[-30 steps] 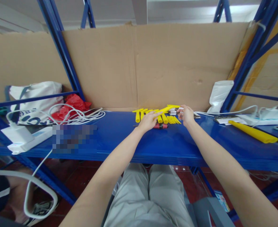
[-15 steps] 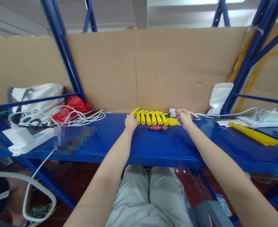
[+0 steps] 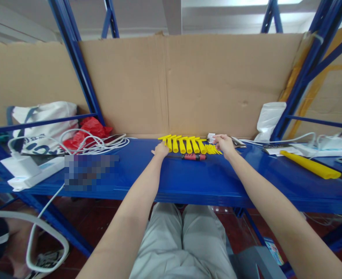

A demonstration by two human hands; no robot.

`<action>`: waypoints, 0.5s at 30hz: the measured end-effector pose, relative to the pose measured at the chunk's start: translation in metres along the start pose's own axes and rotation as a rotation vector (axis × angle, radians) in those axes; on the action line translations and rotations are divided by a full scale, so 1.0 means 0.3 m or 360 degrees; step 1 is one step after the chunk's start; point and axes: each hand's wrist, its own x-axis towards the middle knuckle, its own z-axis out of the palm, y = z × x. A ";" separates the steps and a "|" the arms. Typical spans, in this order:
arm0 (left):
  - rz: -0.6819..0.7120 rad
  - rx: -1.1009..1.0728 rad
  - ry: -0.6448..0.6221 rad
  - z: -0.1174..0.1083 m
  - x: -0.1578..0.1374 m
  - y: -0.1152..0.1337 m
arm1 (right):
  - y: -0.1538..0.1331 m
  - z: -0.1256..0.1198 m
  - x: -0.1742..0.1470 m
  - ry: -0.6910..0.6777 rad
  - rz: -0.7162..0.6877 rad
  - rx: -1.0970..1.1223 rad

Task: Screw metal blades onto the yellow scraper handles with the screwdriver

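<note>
Several yellow T-shaped plastic pieces lie in a row on the blue shelf, their stems pointing towards me. My left hand is at the leftmost yellow T-shaped piece, fingers closed round its stem and partly hidden. My right hand hovers by the row's right end, fingers apart with nothing visible between them. Close to its fingertips are a small stack of white pieces and a fan of small flat yellow pieces. In front of the row lies a red-and-black handled screwdriver, its shaft pointing left.
Cardboard stands behind the blue shelf. To the left are a white power strip, coiled white cable, a red bag and a cloth bag. A long yellow piece and white pouch lie right.
The leftmost yellow piece has gone from tilted to lying level with the row, my left hand lowering with it. My right hand has barely moved.
</note>
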 end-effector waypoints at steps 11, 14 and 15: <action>0.0155 -0.0078 0.0338 -0.004 -0.013 0.020 | -0.027 -0.059 0.048 0.0130 -0.0109 -0.0011; 0.0431 -0.0138 0.0444 0.000 -0.014 0.036 | -0.072 -0.126 0.087 0.0367 -0.0114 -0.0225; 0.0539 -0.0154 0.0464 0.002 -0.017 0.042 | -0.087 -0.156 0.097 0.0395 -0.0120 -0.0424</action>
